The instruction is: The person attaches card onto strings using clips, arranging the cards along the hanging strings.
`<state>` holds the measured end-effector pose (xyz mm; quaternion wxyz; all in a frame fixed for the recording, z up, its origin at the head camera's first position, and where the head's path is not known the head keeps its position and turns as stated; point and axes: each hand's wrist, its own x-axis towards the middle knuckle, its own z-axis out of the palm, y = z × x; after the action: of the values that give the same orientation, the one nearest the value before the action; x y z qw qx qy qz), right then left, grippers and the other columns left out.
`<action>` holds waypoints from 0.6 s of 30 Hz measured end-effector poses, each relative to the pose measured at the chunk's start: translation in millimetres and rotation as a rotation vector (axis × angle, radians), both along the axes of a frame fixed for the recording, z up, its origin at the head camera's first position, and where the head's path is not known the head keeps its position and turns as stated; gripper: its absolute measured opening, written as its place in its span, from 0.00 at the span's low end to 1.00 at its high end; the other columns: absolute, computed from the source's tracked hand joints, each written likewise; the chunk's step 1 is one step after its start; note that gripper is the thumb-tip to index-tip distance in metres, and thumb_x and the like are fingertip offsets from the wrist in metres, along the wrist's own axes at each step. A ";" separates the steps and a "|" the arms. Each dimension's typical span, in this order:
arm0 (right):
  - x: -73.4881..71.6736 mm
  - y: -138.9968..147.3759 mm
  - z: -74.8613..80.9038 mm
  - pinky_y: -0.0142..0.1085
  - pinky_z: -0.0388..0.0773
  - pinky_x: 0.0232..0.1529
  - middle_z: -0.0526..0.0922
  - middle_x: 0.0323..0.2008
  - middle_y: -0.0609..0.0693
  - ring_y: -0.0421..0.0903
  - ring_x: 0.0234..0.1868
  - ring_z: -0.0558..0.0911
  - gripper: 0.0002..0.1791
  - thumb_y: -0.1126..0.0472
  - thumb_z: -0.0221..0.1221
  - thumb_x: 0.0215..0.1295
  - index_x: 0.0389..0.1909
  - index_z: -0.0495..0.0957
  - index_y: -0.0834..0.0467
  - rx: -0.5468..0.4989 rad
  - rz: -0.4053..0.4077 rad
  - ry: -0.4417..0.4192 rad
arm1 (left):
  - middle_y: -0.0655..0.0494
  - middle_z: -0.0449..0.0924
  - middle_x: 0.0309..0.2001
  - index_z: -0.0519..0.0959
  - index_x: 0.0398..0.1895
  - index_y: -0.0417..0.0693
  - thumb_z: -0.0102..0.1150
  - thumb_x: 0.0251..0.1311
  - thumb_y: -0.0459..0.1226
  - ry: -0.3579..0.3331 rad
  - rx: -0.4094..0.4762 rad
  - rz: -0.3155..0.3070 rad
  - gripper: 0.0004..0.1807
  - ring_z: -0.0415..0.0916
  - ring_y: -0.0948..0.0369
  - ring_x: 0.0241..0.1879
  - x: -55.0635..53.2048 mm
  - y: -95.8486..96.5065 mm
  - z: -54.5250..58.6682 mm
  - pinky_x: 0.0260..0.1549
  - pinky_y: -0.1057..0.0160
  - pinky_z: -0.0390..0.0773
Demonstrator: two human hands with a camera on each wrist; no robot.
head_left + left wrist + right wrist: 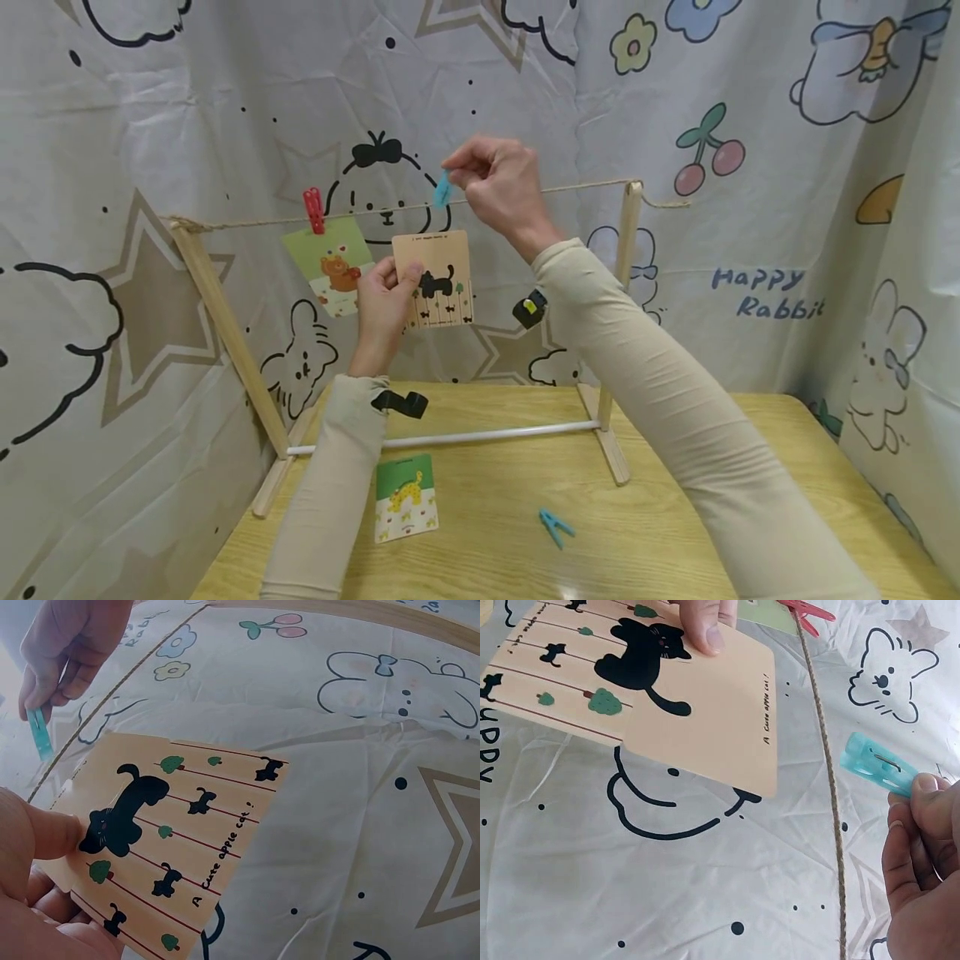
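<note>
My left hand [384, 312] pinches a peach card [442, 258] with a black cat on it by its left edge, thumb in front. The card stands upright just below the twine [390, 210]. Up at the twine, my right hand [501, 183] pinches a blue clothespin [442, 190] between thumb and fingers. In the right wrist view the clothespin [877, 761] points toward the twine [829, 765], with a gap between them. To the left, a red clothespin [313, 210] holds a green bear card [335, 265] on the twine.
The twine spans two wooden posts [626, 225], joined low down by a white rod [487, 435]. On the table [495, 492] lie a green-and-white card with a leopard [407, 500] and another blue clothespin [557, 527]. A patterned curtain [720, 333] hangs behind.
</note>
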<state>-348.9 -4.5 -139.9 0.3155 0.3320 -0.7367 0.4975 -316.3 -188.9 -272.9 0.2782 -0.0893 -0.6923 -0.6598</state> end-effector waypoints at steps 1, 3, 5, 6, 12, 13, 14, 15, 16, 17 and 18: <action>-0.4 -1.1 -0.6 0.31 0.76 0.30 0.90 0.34 0.50 0.40 0.28 0.82 0.07 0.72 0.65 0.67 0.36 0.90 0.59 0.006 0.001 -0.001 | 0.40 0.87 0.48 0.81 0.56 0.36 0.62 0.74 0.42 0.000 0.001 0.001 0.18 0.82 0.65 0.33 -0.1 0.0 0.5 0.29 0.69 0.79; -1.2 -3.3 -1.8 0.31 0.77 0.30 0.90 0.34 0.49 0.40 0.28 0.82 0.06 0.71 0.65 0.67 0.36 0.90 0.59 0.009 0.006 -0.008 | 0.40 0.87 0.48 0.81 0.56 0.36 0.62 0.74 0.41 0.001 0.002 0.001 0.18 0.81 0.65 0.33 -0.5 -0.2 1.2 0.29 0.69 0.78; -2.1 -5.3 -3.0 0.31 0.78 0.31 0.90 0.34 0.50 0.40 0.28 0.82 0.06 0.71 0.65 0.67 0.37 0.90 0.59 0.010 0.007 -0.016 | 0.40 0.87 0.49 0.81 0.57 0.36 0.62 0.73 0.42 -0.002 0.003 0.000 0.18 0.81 0.65 0.33 -1.1 -0.3 1.6 0.29 0.69 0.78; -2.6 -6.2 -3.5 0.31 0.78 0.31 0.90 0.34 0.50 0.40 0.28 0.82 0.06 0.71 0.65 0.67 0.37 0.90 0.59 0.010 0.004 -0.018 | 0.40 0.87 0.49 0.81 0.57 0.37 0.62 0.73 0.42 -0.007 0.000 0.002 0.19 0.81 0.65 0.34 -1.4 -0.4 1.6 0.30 0.69 0.79; -6.9 -10.3 -4.3 0.31 0.79 0.33 0.90 0.34 0.49 0.41 0.29 0.82 0.07 0.72 0.65 0.67 0.38 0.89 0.59 0.017 -0.008 -0.060 | 0.41 0.87 0.51 0.81 0.58 0.39 0.62 0.73 0.45 -0.021 -0.013 0.018 0.21 0.83 0.63 0.37 -2.8 -0.8 2.2 0.34 0.68 0.81; -7.5 -10.8 -4.4 0.31 0.79 0.33 0.90 0.34 0.49 0.41 0.29 0.82 0.07 0.72 0.64 0.67 0.38 0.89 0.59 0.022 -0.010 -0.070 | 0.41 0.87 0.51 0.81 0.59 0.39 0.62 0.73 0.45 -0.018 -0.015 0.020 0.21 0.83 0.63 0.37 -2.9 -0.9 2.5 0.33 0.67 0.80; -8.0 -11.2 -4.4 0.32 0.79 0.33 0.89 0.34 0.49 0.42 0.30 0.82 0.07 0.72 0.64 0.67 0.39 0.89 0.59 0.030 -0.012 -0.075 | 0.41 0.87 0.51 0.81 0.59 0.39 0.61 0.73 0.45 -0.016 -0.015 0.021 0.21 0.83 0.63 0.37 -3.0 -1.0 2.8 0.33 0.68 0.80; -8.2 -11.5 -4.4 0.32 0.79 0.33 0.89 0.34 0.49 0.42 0.30 0.82 0.07 0.71 0.64 0.67 0.39 0.89 0.59 0.040 -0.017 -0.081 | 0.42 0.87 0.51 0.81 0.59 0.40 0.61 0.74 0.45 -0.013 -0.017 0.022 0.21 0.83 0.63 0.37 -3.2 -1.2 3.1 0.33 0.68 0.80; -8.4 -11.8 -4.4 0.32 0.80 0.33 0.89 0.34 0.48 0.41 0.30 0.83 0.07 0.71 0.64 0.67 0.39 0.89 0.58 0.049 -0.018 -0.090 | 0.42 0.87 0.51 0.81 0.59 0.40 0.61 0.74 0.45 -0.010 -0.019 0.022 0.20 0.83 0.63 0.37 -3.4 -1.4 3.4 0.32 0.68 0.80; -8.5 -11.9 -4.4 0.32 0.80 0.34 0.89 0.35 0.48 0.41 0.31 0.83 0.07 0.70 0.64 0.68 0.40 0.89 0.57 0.060 -0.024 -0.098 | 0.42 0.87 0.51 0.81 0.58 0.40 0.61 0.74 0.46 -0.005 -0.020 0.021 0.21 0.83 0.63 0.37 -3.7 -1.6 3.8 0.32 0.68 0.80; -8.4 -12.0 -4.3 0.32 0.80 0.34 0.89 0.35 0.48 0.40 0.31 0.83 0.07 0.70 0.64 0.68 0.40 0.90 0.57 0.069 -0.028 -0.100 | 0.41 0.87 0.51 0.81 0.59 0.40 0.61 0.74 0.45 -0.001 -0.022 0.018 0.21 0.83 0.63 0.36 -4.4 -1.8 4.0 0.32 0.68 0.80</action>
<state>-357.4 -16.5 -144.2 0.2735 0.3071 -0.7729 0.4833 -320.8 -190.7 -268.9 0.2830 -0.0856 -0.7004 -0.6497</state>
